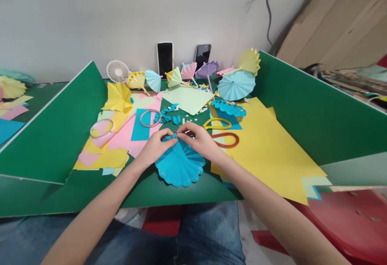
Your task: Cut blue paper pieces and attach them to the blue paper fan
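Note:
A blue pleated paper piece (180, 166) with a scalloped edge fans out at the front of the green table. My left hand (159, 144) pinches its upper edge between thumb and fingers. Close beside it, my right hand (198, 140) grips the same upper edge, the fingertips of both hands almost meeting. Just beyond my right hand lie scissors with one yellow and one red handle (228, 140); their blades are hidden. A roll of tape (150, 118) rests on a blue paper rectangle (139, 132) past my left hand.
Yellow sheets (266, 148) cover the right side. Pink paper (123, 136) and scraps lie left, with another ring-shaped roll (102, 128). Paper umbrellas (236, 84), a small fan (117, 71) and two phones (165, 59) line the back. Green panels (314, 107) wall both sides.

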The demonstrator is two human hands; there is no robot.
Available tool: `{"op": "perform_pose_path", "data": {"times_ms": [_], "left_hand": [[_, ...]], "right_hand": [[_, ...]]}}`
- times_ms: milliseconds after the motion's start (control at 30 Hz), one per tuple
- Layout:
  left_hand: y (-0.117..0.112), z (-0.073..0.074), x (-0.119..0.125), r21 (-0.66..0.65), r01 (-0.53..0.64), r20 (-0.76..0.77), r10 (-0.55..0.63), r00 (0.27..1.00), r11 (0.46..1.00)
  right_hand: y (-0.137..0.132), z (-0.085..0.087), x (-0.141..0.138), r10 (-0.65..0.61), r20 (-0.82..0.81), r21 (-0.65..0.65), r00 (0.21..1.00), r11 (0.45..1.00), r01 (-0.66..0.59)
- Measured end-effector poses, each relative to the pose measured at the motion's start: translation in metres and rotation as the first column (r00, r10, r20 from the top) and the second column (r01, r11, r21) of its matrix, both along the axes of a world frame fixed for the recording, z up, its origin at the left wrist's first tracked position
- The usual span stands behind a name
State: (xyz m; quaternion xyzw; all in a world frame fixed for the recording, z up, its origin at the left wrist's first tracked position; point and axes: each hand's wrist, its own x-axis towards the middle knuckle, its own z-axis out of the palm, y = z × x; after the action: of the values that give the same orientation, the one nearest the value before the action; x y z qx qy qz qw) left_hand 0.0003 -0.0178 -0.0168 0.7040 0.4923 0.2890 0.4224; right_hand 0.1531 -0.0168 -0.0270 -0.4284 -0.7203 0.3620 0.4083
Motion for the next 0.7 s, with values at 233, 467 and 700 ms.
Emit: {"op": "perform_pose_path", "data": {"times_ms": [233, 467, 700], "left_hand": [[-0.0006, 0.0015, 0.0002, -0.030, -0.026, 0.025, 0.026, 0.999, 0.999], [0.0000, 0.0005, 0.0004, -0.018, -0.015, 0.021, 0.015, 1.000, 1.000], [0.0003, -0.0013, 0.0000, -0.014, -0.008, 0.003, 0.008, 1.000, 1.000]], "right_hand": [[-0.0009, 0.0057, 0.0017, 0.029, -0.029, -0.069, 0.999, 0.997, -0.031], [-0.0019, 0.0021, -0.0001, -0.003, 0.008, 0.009, 1.000, 1.000, 0.003], [-0.0019, -0.0015, 0.0005, -0.015, 0.105, 0.130, 0.994, 0.992, 0.002]]}}
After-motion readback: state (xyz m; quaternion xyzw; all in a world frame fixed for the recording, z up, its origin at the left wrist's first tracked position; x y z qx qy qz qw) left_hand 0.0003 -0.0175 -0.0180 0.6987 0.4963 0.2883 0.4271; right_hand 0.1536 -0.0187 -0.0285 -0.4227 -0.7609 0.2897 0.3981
